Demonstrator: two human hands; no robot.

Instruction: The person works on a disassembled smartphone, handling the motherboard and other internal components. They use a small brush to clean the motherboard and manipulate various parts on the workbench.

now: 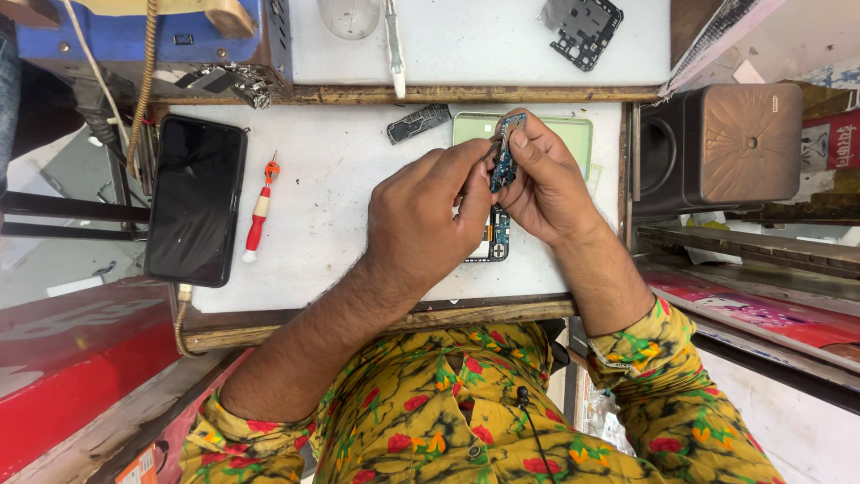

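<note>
The board (503,159) is out of the phone (491,240) and held above it. Left hand (421,220) and right hand (546,179) both pinch the board. The phone lies open on the table (340,179); refitting appears still to be done.

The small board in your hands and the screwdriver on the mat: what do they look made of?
The small board, pinched between the left hand and right hand, looks like blue laminate circuit board with shiny metal parts. The screwdriver seems to have a glossy red and white plastic handle with an orange cap; its tip is too small to tell.
</note>
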